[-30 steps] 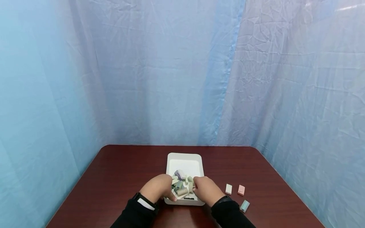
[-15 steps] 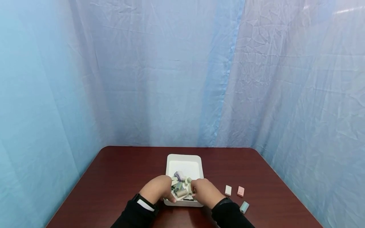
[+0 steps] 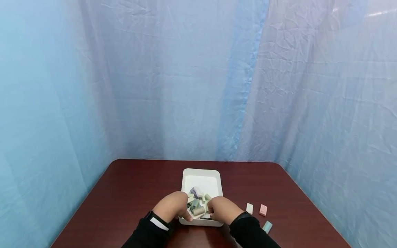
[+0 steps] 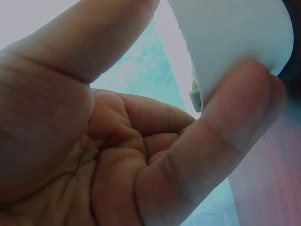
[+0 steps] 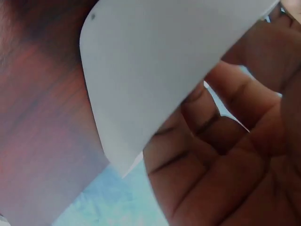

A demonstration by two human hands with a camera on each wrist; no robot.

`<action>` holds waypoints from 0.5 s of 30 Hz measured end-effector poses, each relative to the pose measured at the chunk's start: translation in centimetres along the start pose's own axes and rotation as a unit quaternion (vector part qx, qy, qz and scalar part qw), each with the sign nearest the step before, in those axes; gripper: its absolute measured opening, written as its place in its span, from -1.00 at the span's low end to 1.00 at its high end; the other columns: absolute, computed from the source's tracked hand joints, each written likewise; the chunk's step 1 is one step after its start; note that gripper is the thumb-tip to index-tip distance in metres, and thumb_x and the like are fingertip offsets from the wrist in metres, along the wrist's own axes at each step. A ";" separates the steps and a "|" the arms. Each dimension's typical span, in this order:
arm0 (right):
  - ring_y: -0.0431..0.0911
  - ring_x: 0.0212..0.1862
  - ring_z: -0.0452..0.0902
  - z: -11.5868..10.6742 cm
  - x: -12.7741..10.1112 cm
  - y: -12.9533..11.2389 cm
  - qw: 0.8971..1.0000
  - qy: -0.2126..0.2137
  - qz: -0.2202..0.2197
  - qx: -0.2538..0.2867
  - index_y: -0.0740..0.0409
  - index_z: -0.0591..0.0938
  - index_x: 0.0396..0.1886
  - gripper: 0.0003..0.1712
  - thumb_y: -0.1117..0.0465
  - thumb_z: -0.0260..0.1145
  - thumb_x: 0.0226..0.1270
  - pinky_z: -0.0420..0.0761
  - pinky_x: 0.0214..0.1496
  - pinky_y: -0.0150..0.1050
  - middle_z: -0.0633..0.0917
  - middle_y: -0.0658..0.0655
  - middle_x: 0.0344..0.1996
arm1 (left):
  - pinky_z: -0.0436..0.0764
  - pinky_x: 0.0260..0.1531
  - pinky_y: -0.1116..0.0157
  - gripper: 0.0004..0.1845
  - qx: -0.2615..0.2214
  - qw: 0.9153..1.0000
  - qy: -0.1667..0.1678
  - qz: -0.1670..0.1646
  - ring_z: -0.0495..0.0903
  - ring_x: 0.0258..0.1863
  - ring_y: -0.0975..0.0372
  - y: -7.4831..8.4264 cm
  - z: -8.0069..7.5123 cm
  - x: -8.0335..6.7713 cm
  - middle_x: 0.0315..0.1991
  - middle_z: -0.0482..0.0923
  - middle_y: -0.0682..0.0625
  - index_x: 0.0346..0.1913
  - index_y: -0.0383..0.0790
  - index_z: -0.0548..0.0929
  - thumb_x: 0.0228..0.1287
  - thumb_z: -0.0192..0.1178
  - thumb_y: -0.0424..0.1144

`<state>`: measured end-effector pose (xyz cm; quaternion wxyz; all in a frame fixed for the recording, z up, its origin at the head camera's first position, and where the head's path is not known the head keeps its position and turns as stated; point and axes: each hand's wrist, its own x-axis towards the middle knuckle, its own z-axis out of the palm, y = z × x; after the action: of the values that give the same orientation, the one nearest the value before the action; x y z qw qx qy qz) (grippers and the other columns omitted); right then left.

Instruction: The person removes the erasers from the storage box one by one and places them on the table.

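Observation:
A white rectangular tray (image 3: 201, 223) lies near the middle of the table, with several small pastel blocks (image 3: 198, 210) heaped in its nearer half. My left hand (image 3: 175, 206) grips the tray's left near corner. In the left wrist view its fingertips (image 4: 249, 89) lie against the tray's outer wall, the thumb raised at the rim. My right hand (image 3: 224, 209) reaches over the right near rim, fingers curled down among the blocks. Seen from the right wrist, the tray wall (image 5: 141, 70) covers part of these fingers (image 5: 169, 146); I cannot tell whether they hold a block.
Right of the tray, a white block (image 3: 249, 208), a pink block (image 3: 263, 210) and a light teal block (image 3: 267, 227) lie on the dark red table (image 3: 139, 182). The teal one is close to my right sleeve (image 3: 251, 230). Blue curtains (image 3: 192, 86) surround the table.
My right hand has shifted slightly left and deeper into the tray, now covering a pale upright block at the right of the heap. My left hand has stayed at its corner.

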<state>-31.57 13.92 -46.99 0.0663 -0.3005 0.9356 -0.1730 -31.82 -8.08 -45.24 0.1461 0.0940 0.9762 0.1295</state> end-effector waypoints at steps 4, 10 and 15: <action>-0.27 -0.52 0.17 -0.9 -0.2 -0.1 0.999 0.040 0.007 0.011 -0.04 0.43 -0.49 -0.63 0.40 0.28 0.47 0.24 -0.40 -0.29 0.36 -0.12 -0.60 | 0.60 -0.27 0.13 -0.57 -0.005 1.000 0.003 -0.003 0.57 -0.51 0.13 0.1 -0.1 0.0 -0.50 0.60 -0.02 -0.37 -0.23 0.72 0.05 0.69 0.03; -0.24 -0.47 0.21 -3.0 -0.3 1.2 0.991 0.126 0.045 0.005 0.01 0.46 -0.38 -0.73 0.38 0.24 0.52 0.27 -0.33 -0.26 0.39 -0.07 -0.55 | 0.65 -0.23 0.12 -0.55 -0.009 1.000 -0.003 -0.009 0.62 -0.54 0.12 0.1 -0.3 0.2 -0.49 0.61 -0.05 -0.29 -0.28 0.74 0.06 0.68 0.02; -0.22 -0.36 0.41 -3.8 -1.0 3.8 0.979 0.177 0.103 0.023 0.03 0.53 -0.32 -0.77 0.40 0.30 0.52 0.41 -0.24 -0.24 0.58 -0.01 -0.43 | 0.63 -0.25 0.12 -0.54 -0.010 1.000 0.000 -0.004 0.58 -0.51 0.13 0.1 0.1 0.1 -0.48 0.59 -0.04 -0.30 -0.28 0.74 0.03 0.70 0.02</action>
<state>-33.64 18.48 -44.85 -0.0761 -0.1659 0.9542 -0.2371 -31.89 -7.95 -45.30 0.1477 0.0882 0.9752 0.1390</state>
